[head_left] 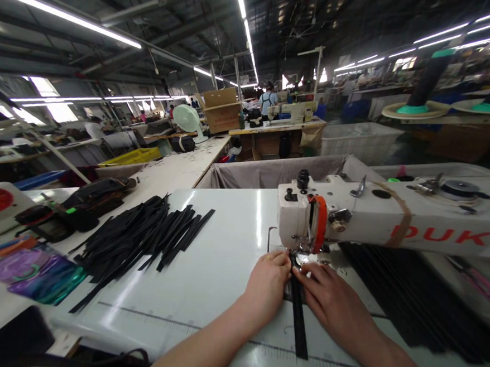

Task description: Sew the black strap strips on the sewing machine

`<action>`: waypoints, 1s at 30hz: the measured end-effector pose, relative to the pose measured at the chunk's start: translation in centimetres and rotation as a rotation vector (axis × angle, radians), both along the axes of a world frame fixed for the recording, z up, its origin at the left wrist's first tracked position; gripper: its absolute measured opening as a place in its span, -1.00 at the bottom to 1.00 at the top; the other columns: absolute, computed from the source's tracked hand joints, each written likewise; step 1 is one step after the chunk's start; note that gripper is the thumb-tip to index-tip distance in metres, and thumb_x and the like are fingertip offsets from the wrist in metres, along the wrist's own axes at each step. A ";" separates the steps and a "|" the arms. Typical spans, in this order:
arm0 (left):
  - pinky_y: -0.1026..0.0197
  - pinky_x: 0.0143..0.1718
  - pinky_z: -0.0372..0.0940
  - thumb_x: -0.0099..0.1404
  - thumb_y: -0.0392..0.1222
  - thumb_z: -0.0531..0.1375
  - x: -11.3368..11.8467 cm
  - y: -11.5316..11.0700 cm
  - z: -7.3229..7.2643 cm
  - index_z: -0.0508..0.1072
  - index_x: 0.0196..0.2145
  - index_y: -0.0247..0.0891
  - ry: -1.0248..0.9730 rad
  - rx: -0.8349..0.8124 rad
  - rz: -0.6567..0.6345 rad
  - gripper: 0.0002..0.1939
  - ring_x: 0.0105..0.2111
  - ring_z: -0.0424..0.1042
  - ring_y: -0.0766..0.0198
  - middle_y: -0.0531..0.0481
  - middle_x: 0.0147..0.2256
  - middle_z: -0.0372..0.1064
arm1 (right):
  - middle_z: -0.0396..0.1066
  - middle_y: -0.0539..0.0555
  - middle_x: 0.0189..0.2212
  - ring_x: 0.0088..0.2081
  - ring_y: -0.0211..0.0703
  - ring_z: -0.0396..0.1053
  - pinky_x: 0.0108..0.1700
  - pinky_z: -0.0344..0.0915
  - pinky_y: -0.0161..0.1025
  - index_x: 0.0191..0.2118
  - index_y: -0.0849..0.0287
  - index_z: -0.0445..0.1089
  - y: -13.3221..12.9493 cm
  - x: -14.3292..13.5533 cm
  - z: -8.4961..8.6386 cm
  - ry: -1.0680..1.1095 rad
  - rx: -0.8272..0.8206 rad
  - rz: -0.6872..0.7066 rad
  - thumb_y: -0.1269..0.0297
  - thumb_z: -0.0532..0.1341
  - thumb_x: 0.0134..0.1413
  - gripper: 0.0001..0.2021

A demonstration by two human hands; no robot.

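A black fabric strip point(298, 324) lies under the needle area of a white sewing machine point(369, 206), its free end trailing toward me over the table. Beside the presser foot, my left hand point(268, 283) is closed, with fingertips pinching the strip's left edge. My right hand point(335, 296) grips the same strip from the other side, thumb and fingers bent close to the foot. The fingertips partly hide the strip's upper end. Left of the machine is a loose pile of cut black strips point(141, 232). Longer black strips point(413, 301) lie beneath the machine arm.
A purple and teal pouch point(39, 272) rests at the table's left. Pink-handled scissors point(479, 284) lie at the far right. Behind the table hangs a grey cloth-lined bin point(271, 174). Farther off are a fan point(186, 118), a cardboard box point(221, 110) and a person point(268, 100).
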State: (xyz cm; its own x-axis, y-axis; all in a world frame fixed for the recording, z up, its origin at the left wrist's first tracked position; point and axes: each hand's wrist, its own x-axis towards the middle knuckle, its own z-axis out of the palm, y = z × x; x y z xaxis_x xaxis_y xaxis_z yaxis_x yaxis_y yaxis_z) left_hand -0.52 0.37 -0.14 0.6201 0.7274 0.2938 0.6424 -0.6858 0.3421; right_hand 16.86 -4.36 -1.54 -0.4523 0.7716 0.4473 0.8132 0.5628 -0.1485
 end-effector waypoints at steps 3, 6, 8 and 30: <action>0.11 0.10 0.31 0.40 -0.33 0.05 0.0 0.2 0.0 0.49 -0.29 -0.31 -0.013 0.007 -0.008 -0.79 0.00 0.38 0.14 -0.13 -0.16 0.47 | 0.38 0.15 -0.14 -0.11 0.02 0.33 -0.07 0.40 0.02 -0.01 0.18 0.39 -0.1 0.3 0.0 0.076 -0.035 0.040 0.59 0.11 0.09 -0.64; 0.11 0.11 0.30 0.38 -0.36 0.08 0.0 0.3 0.1 0.48 -0.33 -0.30 -0.020 -0.010 -0.012 -0.80 0.00 0.37 0.13 -0.11 -0.16 0.47 | 0.39 0.12 -0.17 -0.12 -0.05 0.35 -0.08 0.38 -0.08 -0.10 0.15 0.43 -0.3 0.5 0.1 0.173 -0.053 0.103 0.59 0.06 0.11 -0.67; 0.10 0.12 0.30 0.36 -0.36 0.10 0.0 0.3 0.2 0.47 -0.35 -0.30 -0.008 -0.024 -0.004 -0.82 0.01 0.38 0.11 -0.12 -0.16 0.46 | 0.40 0.11 -0.22 -0.16 -0.09 0.36 -0.11 0.36 -0.14 -0.19 0.14 0.45 -0.5 0.6 0.2 0.221 -0.064 0.141 0.57 0.05 0.13 -0.71; 0.13 0.10 0.29 0.36 -0.34 0.10 0.0 0.3 0.5 0.45 -0.37 -0.29 0.046 -0.059 -0.018 -0.83 -0.02 0.38 0.14 -0.10 -0.17 0.44 | 0.43 0.11 -0.20 -0.16 -0.02 0.36 -0.12 0.37 -0.05 -0.13 0.13 0.44 0.6 0.5 -0.2 0.055 -0.031 0.023 0.54 0.09 0.07 -0.70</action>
State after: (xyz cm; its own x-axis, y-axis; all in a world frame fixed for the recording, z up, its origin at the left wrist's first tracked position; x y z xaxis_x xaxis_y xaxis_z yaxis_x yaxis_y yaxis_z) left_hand -0.50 0.64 0.38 0.6447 0.7314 0.2222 0.6462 -0.6768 0.3527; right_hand 17.38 -3.73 -1.78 -0.4456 0.7752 0.4478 0.7901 0.5758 -0.2104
